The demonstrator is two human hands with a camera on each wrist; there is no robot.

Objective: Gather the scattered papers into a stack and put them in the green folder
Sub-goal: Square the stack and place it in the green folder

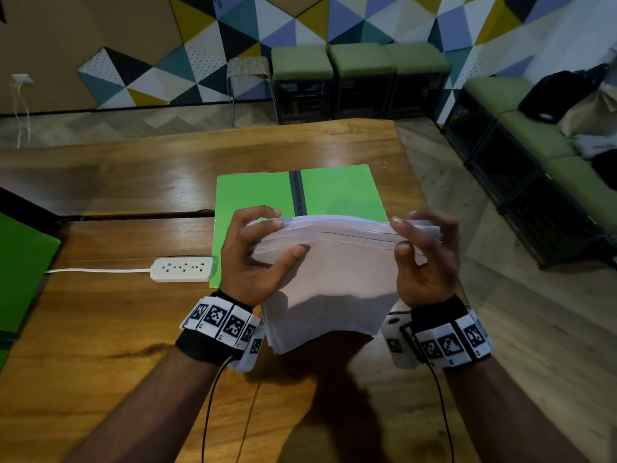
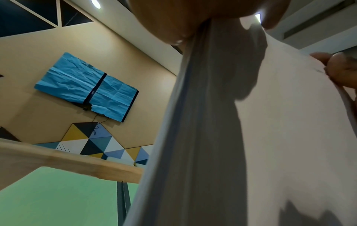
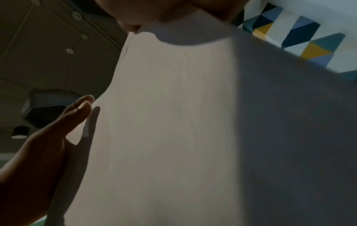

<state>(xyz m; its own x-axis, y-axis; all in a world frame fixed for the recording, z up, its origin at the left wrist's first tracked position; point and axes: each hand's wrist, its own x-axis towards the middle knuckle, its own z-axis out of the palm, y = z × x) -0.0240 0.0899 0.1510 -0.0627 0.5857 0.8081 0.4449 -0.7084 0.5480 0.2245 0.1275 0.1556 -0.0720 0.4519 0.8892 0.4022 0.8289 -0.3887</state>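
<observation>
A stack of white papers is held up above the wooden table, tilted with its far edge raised. My left hand grips the stack's left side, thumb on the top sheet and fingers curled over the far edge. My right hand grips its right side the same way. The green folder lies open flat on the table just beyond and under the stack, its dark spine in the middle. In the left wrist view the stack's edge fills the middle, with the folder below. The right wrist view shows mostly the top sheet.
A white power strip with its cable lies left of the folder. Another green sheet lies at the table's left edge. Green-cushioned stools and benches stand beyond the table and along the right wall.
</observation>
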